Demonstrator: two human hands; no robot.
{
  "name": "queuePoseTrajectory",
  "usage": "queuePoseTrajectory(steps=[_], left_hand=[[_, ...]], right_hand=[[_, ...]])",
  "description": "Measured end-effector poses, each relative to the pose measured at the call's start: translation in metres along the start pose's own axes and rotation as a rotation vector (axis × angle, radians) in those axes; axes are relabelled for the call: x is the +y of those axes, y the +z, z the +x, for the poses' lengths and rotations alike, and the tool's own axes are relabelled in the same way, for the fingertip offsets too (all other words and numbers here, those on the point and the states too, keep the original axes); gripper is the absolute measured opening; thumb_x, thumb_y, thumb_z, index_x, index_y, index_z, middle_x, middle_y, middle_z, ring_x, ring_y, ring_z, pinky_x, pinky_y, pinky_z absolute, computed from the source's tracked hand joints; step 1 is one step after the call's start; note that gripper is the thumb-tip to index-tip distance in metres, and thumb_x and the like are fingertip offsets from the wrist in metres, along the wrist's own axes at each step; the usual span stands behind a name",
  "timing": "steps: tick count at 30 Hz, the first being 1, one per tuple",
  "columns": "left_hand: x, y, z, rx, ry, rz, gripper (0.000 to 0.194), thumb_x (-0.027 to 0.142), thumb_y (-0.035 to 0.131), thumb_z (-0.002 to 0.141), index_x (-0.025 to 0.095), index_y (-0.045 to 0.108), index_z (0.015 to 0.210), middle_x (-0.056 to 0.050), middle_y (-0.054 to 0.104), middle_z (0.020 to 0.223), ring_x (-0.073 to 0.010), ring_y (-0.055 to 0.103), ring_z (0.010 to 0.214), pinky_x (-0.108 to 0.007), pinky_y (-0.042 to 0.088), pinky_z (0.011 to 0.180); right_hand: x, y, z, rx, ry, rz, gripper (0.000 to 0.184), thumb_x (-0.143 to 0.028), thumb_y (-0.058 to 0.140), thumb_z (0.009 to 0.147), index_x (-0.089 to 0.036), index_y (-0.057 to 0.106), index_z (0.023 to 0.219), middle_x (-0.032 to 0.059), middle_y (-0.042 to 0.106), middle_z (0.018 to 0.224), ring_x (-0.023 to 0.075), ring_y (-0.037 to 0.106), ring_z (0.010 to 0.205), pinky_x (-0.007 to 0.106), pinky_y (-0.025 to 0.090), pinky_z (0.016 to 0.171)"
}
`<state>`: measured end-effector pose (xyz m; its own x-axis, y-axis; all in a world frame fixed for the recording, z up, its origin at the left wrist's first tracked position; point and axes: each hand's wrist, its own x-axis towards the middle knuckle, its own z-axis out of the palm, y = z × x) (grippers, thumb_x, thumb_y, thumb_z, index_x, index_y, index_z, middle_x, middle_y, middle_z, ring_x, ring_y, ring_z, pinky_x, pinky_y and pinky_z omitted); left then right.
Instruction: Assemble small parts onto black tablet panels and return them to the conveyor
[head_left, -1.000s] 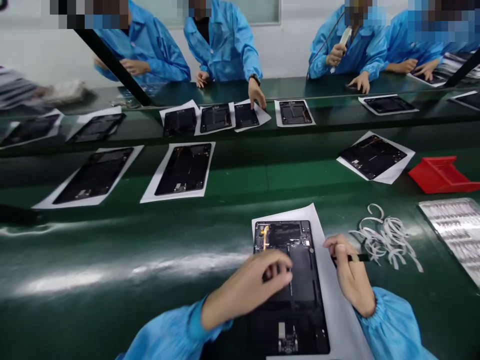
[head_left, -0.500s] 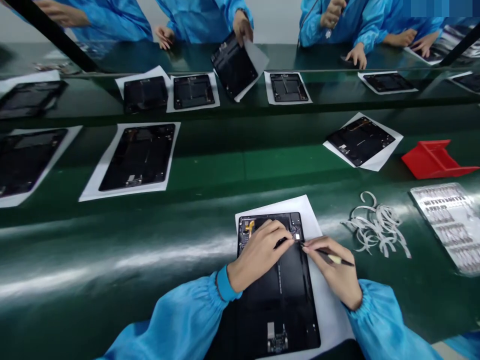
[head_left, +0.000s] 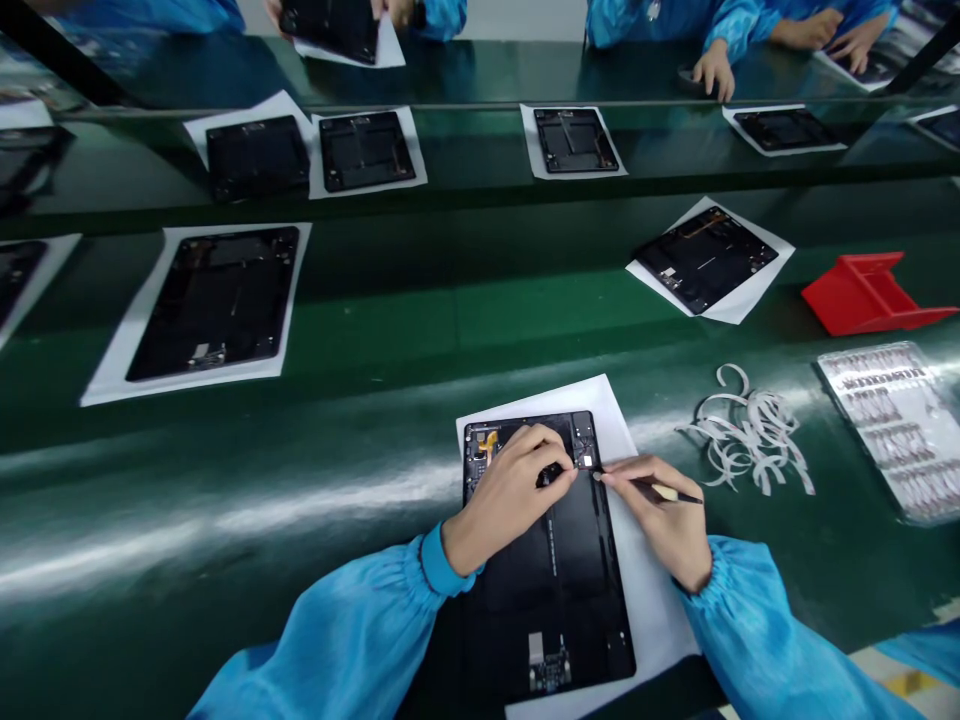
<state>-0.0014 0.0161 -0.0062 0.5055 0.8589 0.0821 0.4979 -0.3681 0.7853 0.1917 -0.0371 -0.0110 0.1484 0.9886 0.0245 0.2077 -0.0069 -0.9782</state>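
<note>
Your right hand [head_left: 664, 527] has brought its pinched black tool [head_left: 666, 492] to the open tablet [head_left: 581, 590], so fine work seems on; can't tell what your curled left hand [head_left: 511, 483] holds.

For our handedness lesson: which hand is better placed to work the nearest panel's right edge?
Probably the right hand: it holds a thin tool beside that edge; the left hand lies across the panel.

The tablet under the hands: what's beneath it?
A white sheet on the green table, showing past the top and right edges of the tablet. Whatever else lies beneath is covered and cannot be seen.
</note>
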Motion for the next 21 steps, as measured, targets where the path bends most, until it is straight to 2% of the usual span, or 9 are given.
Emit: queuePoseTrajectory(steps=[9, 15, 21], left_hand=[[0.004, -0.001, 0.003, 0.006, -0.037, -0.025, 0.010, 0.013, 0.062, 0.082, 0.020, 0.065, 0.075, -0.003, 0.061, 0.095, -0.0192, 0.059, 0.089, -0.033, 0.047, 0.082], [0.005, -0.001, 0.006, -0.020, -0.077, -0.051, 0.013, 0.010, 0.063, 0.079, 0.019, 0.064, 0.071, -0.003, 0.061, 0.100, -0.0203, 0.059, 0.095, -0.035, 0.047, 0.086], [0.006, 0.000, 0.007, -0.008, -0.070, -0.037, 0.014, 0.007, 0.063, 0.077, 0.019, 0.064, 0.069, -0.004, 0.061, 0.100, -0.0202, 0.059, 0.095, -0.036, 0.047, 0.086]], right_hand=[[-0.002, -0.001, 0.004, 0.036, 0.055, 0.012, 0.010, -0.027, 0.075, 0.078, -0.021, 0.070, 0.072, 0.0043, 0.074, 0.080, 0.0205, 0.071, 0.078, 0.033, 0.060, 0.073], [-0.007, 0.004, 0.014, -0.069, 0.031, 0.001, 0.009, -0.026, 0.076, 0.076, -0.022, 0.071, 0.070, 0.0027, 0.075, 0.078, 0.0201, 0.072, 0.076, 0.033, 0.059, 0.075], [-0.004, 0.003, 0.014, -0.111, 0.039, -0.005, 0.009, -0.028, 0.075, 0.077, -0.021, 0.072, 0.072, 0.0039, 0.076, 0.081, 0.0215, 0.072, 0.078, 0.035, 0.058, 0.077]])
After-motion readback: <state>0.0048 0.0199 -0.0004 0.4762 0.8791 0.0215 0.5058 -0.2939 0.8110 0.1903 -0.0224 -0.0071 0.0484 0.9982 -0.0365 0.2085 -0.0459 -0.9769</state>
